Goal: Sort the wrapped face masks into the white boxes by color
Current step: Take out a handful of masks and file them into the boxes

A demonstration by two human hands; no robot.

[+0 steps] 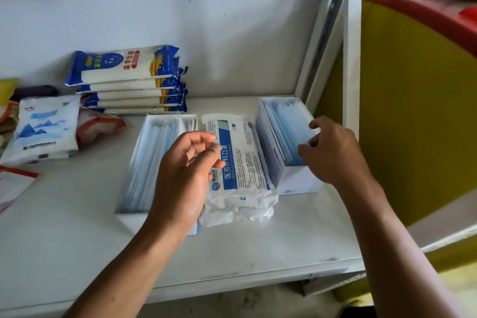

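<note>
White shelving [77, 227] set against a pale wall carries everything seen. At the centre, a stack of wrapped face masks [240, 162] in white packaging with a blue label is lain flat, flanked by two open white boxes. The left box [129, 219], at nine o'clock from the stack, is filled with pale blue masks stood on edge; the right box [296, 181], at three o'clock, is likewise packed with blue masks. The left hand [185, 175] is held above the seam between the left box and the stack, palm turned up, fingers curled loosely with thumb and forefinger nearly meeting; nothing can be made out in its grip. The right hand [333, 152] is placed at the right box's near end, fingertips spread narrowly and touching the blue masks inside, though a closed hold cannot be told. At eleven o'clock, blue-and-white noodle packets [129, 77] are piled against the wall, and at nine o'clock white bags [44, 129] are lain.
</note>
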